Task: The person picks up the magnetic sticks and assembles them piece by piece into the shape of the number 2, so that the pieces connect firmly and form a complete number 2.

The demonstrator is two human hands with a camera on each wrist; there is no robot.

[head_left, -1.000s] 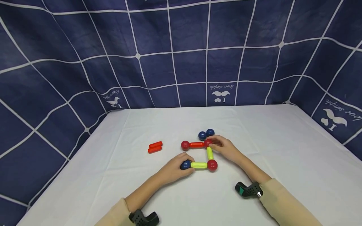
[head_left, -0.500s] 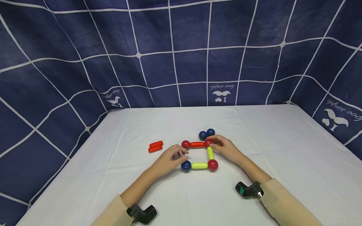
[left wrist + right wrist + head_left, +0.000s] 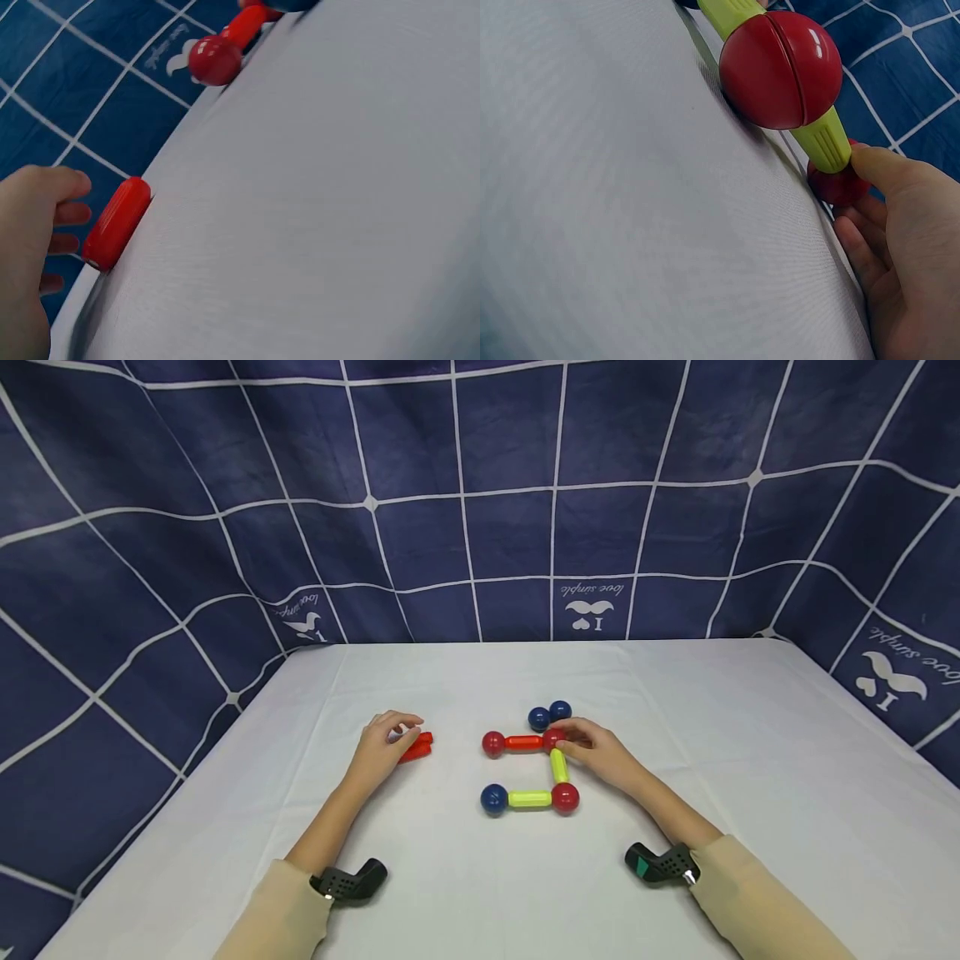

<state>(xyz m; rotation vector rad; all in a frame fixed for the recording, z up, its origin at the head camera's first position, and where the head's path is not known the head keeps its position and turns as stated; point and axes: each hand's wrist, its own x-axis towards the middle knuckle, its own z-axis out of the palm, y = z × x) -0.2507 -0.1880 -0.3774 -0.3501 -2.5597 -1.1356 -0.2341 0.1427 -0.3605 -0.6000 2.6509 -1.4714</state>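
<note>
My left hand is at the two red rods on the left of the table, its fingers loosely bent and partly covering them in the head view. In the left wrist view a gap shows between its thumb and the nearer red rod. My right hand holds the far right red ball between thumb and fingers. That ball joins a red rod and a yellow-green rod. The chain runs on through the near red ball and another yellow-green rod to a blue ball.
A red ball ends the chain at its far left. Two loose blue balls lie just beyond my right hand. The white-covered table is bordered by a dark blue checked cloth at the back and sides.
My left hand has let go of the near blue ball and moved left and away from me to the red rods. My right hand has stayed on its red ball.
</note>
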